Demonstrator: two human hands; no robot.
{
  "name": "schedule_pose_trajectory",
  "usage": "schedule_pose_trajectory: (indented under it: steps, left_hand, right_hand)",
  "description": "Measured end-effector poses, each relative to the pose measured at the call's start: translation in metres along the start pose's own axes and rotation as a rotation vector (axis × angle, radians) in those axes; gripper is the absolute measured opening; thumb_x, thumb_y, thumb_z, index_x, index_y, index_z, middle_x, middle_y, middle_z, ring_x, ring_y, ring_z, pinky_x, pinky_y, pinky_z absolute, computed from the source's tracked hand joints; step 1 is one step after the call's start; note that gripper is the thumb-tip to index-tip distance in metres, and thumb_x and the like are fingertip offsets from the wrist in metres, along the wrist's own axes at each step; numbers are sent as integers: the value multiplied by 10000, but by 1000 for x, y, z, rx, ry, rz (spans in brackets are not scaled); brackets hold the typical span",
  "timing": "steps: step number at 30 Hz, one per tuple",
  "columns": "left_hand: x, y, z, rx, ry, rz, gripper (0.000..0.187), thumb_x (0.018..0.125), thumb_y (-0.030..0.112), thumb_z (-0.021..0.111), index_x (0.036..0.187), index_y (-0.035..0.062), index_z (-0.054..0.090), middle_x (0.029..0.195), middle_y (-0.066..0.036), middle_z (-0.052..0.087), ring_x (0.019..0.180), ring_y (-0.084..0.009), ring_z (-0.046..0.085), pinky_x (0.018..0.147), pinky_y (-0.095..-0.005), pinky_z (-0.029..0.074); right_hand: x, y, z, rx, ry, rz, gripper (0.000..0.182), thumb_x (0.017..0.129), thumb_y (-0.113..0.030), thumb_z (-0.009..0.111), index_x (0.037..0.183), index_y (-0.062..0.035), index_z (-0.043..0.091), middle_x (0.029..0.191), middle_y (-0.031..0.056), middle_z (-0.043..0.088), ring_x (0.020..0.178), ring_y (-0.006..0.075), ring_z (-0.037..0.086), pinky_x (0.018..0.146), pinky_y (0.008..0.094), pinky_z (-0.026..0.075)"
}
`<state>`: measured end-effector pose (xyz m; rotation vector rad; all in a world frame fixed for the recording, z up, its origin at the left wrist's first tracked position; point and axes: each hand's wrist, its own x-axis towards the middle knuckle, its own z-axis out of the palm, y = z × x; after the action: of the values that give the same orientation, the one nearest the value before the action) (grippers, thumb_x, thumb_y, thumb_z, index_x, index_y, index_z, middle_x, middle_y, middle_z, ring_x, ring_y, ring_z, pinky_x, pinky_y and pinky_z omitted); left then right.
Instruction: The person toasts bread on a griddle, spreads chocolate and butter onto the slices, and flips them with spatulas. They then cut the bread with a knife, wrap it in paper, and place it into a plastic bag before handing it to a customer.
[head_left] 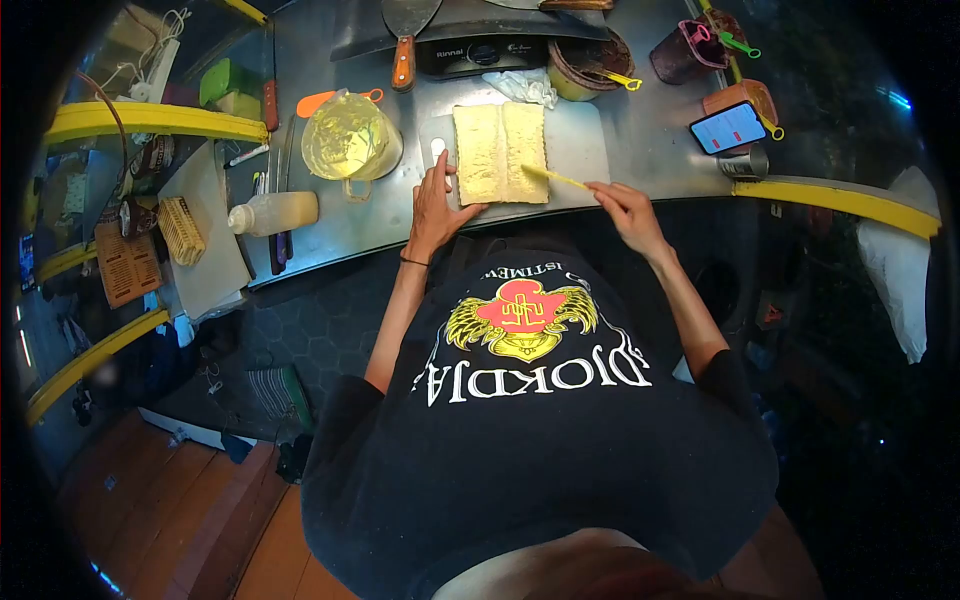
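Observation:
Two joined slabs of bread lie opened side by side on a pale cutting board, their upper faces coated in yellow spread. At the bread's left edge is my left hand, fingers stretched out, with the thumb along the near corner. My right hand grips the end of a thin yellow spreader, whose tip rests on the right slab. To the left stands a clear tub with a handle, smeared inside with the same yellow spread.
Behind the board sits a Rinnai stove, with a wooden-handled scraper beside it. A squeeze bottle lies left. Several topping containers, including a dark tub, and a phone stand right. Yellow rails border the counter.

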<state>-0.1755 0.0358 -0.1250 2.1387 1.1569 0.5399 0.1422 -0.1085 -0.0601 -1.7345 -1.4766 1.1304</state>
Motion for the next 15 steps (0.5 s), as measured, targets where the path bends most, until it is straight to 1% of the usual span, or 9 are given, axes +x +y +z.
schedule_pose_trajectory:
  steps: [2, 3, 6, 8, 9, 11, 12, 13, 15]
  left_hand:
    - [1, 3, -3, -3, -19, -4, 1107, 641, 382, 871, 1497, 25, 266, 1140, -56, 553, 850, -199, 517, 795, -357, 391]
    - [1, 3, -4, 1, -19, -1, 1107, 641, 382, 871, 1497, 25, 266, 1140, -56, 553, 850, -199, 517, 795, -357, 391]
    - [4, 2, -4, -56, -32, 7, 1115, 649, 357, 871, 1504, 22, 239, 1220, -96, 552, 908, -229, 545, 846, -379, 414]
    - [5, 1, -1, -77, -19, 44, 1137, 641, 295, 886, 1508, 10, 208, 1290, -157, 532, 998, -287, 565, 897, -416, 444]
    - [3, 0, 2, -73, -17, 48, 1137, 641, 295, 886, 1508, 10, 208, 1290, -157, 532, 998, -287, 565, 897, -416, 444]
    - [7, -10, 2, -168, -46, 98, 1164, 629, 248, 901, 1509, -3, 182, 1326, -210, 511, 1088, -333, 564, 948, -428, 455]
    - [9, -10, -4, -233, -84, 127, 1178, 620, 208, 908, 1507, -16, 166, 1344, -247, 495, 1132, -356, 558, 956, -430, 474]
    - [9, -10, -8, -268, -113, 59, 1156, 654, 291, 896, 1508, -20, 181, 1316, -204, 537, 1035, -284, 588, 896, -370, 477]
    - [5, -11, -14, -333, -88, -31, 1063, 735, 301, 848, 1516, 15, 186, 1322, -194, 537, 1040, -261, 592, 890, -353, 478]
  right_hand:
    - [-16, 0, 14, -216, 62, -309, 227, 890, -81, 649, 1108, -31, 688, 746, 139, 580, 660, 273, 585, 617, 359, 450]
    - [-25, -12, 12, -285, -24, -234, 253, 878, -70, 661, 1128, -34, 682, 723, 128, 555, 630, 263, 557, 596, 353, 433]
    - [-25, -11, 16, -134, 42, -209, 284, 876, -59, 660, 1160, -53, 674, 707, 125, 509, 604, 268, 510, 577, 356, 415]
    - [-12, -16, 26, -144, 307, -151, 306, 871, -40, 663, 1175, -68, 674, 681, 112, 462, 582, 251, 464, 562, 344, 394]
    - [-17, -9, 34, -143, 311, -155, 306, 871, -40, 663, 1175, -68, 674, 681, 112, 462, 582, 251, 464, 562, 344, 394]
    - [-32, 7, 52, -338, 189, -309, 320, 873, -34, 667, 1191, -73, 671, 669, 96, 442, 561, 210, 427, 551, 336, 378]
    - [-42, -5, 47, -327, 192, -283, 303, 873, -40, 679, 1175, -71, 683, 655, 93, 413, 559, 192, 424, 547, 326, 372]
    - [-45, -15, 38, -190, 203, -160, 262, 891, -46, 664, 1151, -44, 689, 656, 68, 477, 583, 144, 471, 550, 300, 385]
    - [-28, -37, 25, 86, 330, -76, 208, 926, -74, 627, 1110, -10, 699, 687, 28, 569, 601, 88, 500, 548, 257, 395]
